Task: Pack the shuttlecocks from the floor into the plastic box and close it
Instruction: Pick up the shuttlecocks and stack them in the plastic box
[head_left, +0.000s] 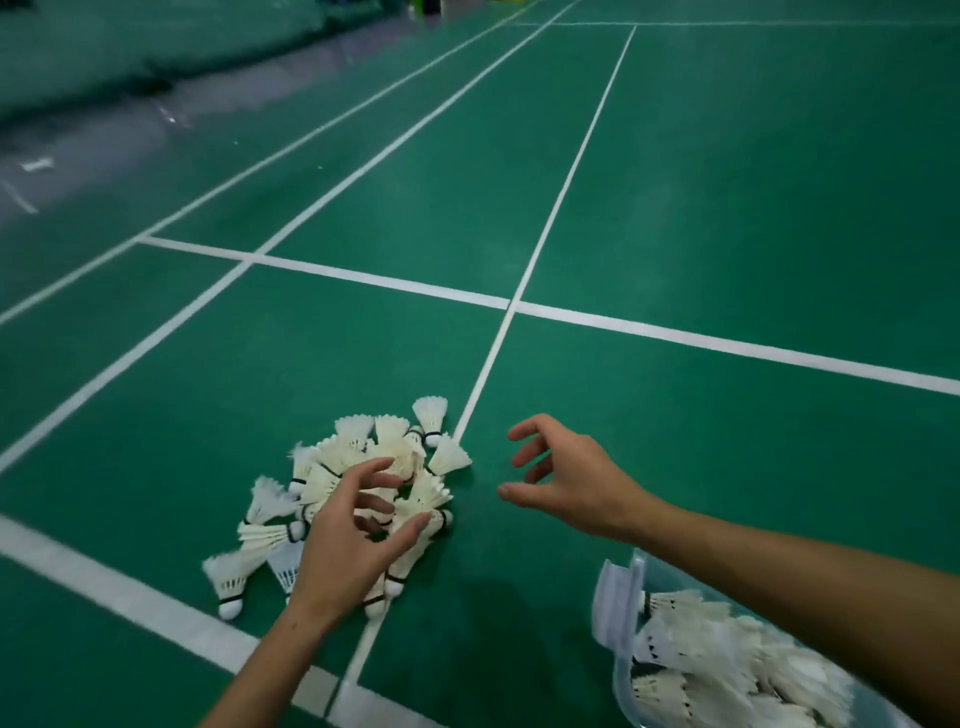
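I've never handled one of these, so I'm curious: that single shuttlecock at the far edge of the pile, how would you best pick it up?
Probably by its cork tip. That shuttlecock sits clear of the pile with its white feather skirt pointing away and its cork toward the person. Coming from above on the near side and pinching the cork would spare the feathers. The right hand, empty, is nearer.

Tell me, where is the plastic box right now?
The plastic box sits bottom right in the head view, under the right forearm, right of the shuttlecock pile.

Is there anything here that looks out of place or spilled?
Yes. A pile of shuttlecocks lies jumbled on the green floor, outside the plastic box, which already holds some. Both hands are empty above the floor.
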